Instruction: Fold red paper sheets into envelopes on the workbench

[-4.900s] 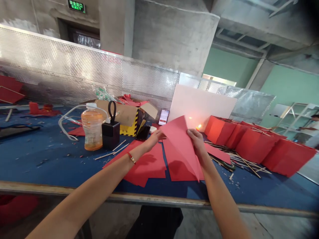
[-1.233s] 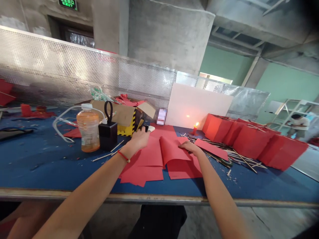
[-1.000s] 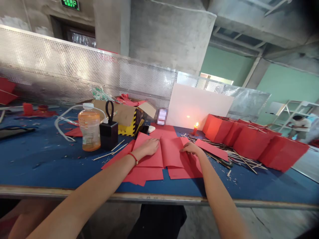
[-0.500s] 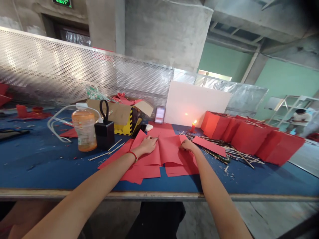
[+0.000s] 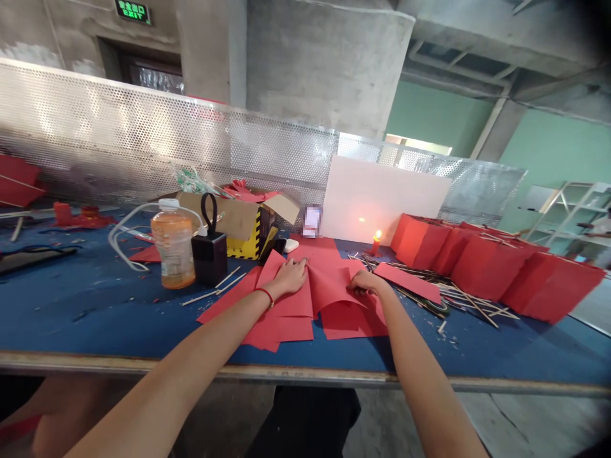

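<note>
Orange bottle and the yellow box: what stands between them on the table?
A black block stands between the bottle and the yellow box, as the head view shows.

Overall light is running medium and greyish, ceiling [image 5: 563, 44] is going dim; candle [image 5: 375, 247] is burning yellow, a pinkish glow and small bright spot are showing on board [image 5: 394, 200]; mesh [image 5: 143, 133] is glaring in pale patches at left; sign [image 5: 132, 11] is glowing green; phone [image 5: 312, 222] is appearing pixelated; curled paper [image 5: 334, 285] is shading sheets [image 5: 341, 327] below; top right corner is blacking out, wide lens is stretching edges, far shelf [image 5: 585, 207] is blurring
</note>
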### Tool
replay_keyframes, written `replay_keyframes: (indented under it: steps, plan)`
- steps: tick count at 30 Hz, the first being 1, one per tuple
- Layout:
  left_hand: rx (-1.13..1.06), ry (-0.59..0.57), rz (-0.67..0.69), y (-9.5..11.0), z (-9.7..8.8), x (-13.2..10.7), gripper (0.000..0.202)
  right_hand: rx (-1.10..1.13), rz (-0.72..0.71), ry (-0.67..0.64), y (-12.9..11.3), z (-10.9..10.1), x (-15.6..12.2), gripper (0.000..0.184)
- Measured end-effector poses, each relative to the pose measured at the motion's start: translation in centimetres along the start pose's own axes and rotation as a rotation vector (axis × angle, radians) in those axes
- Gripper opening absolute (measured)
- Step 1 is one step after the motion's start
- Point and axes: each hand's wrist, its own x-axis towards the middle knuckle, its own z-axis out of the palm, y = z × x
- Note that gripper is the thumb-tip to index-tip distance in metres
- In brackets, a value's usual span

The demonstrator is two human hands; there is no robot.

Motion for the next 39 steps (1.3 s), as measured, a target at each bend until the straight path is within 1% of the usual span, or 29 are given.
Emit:
replay_keyframes:
  steps: [5,11,16,20,24,27,29,33,36,39]
  plan:
    - [-0.017,0.004,-0.006,0.1,-0.3,-0.2,0.048,0.024,0.024,-0.057,0.0,-0.1,-0.3,0.028]
    - [-0.028,-0.003,0.003,0.0,-0.3,-0.3,0.05,0.042,0.019,-0.054,0.4,-0.5,-0.5,0.024]
    - [-0.033,-0.044,0.028,-0.3,-0.1,-0.6,0.055,0.059,-0.025,-0.038,0.6,-0.8,-0.9,0.025]
    - [-0.041,-0.088,0.054,-0.5,0.3,-0.5,0.052,0.027,-0.007,-0.034,0.8,-0.7,-0.6,0.025]
    - [-0.036,-0.119,0.051,-0.5,0.6,-0.4,0.051,0.007,-0.004,-0.054,1.1,-0.8,-0.3,0.025]
    - [-0.031,-0.132,0.042,-0.5,0.6,-0.4,0.051,-0.013,-0.005,-0.069,1.2,-1.0,-0.5,0.026]
    - [-0.028,-0.137,0.039,-0.4,0.5,-0.5,0.052,-0.027,-0.008,-0.062,1.2,-1.2,-0.8,0.029]
    - [-0.032,-0.123,0.043,-0.3,0.3,-0.8,0.053,-0.007,-0.029,-0.076,1.1,-1.4,-1.4,0.041]
    - [-0.04,-0.092,0.04,-0.4,0.4,-0.9,0.053,0.054,-0.062,-0.103,1.2,-1.4,-1.5,0.037]
    - [-0.042,-0.052,0.051,-0.6,0.5,-0.9,0.053,0.138,-0.092,-0.037,1.4,-1.3,-1.2,0.033]
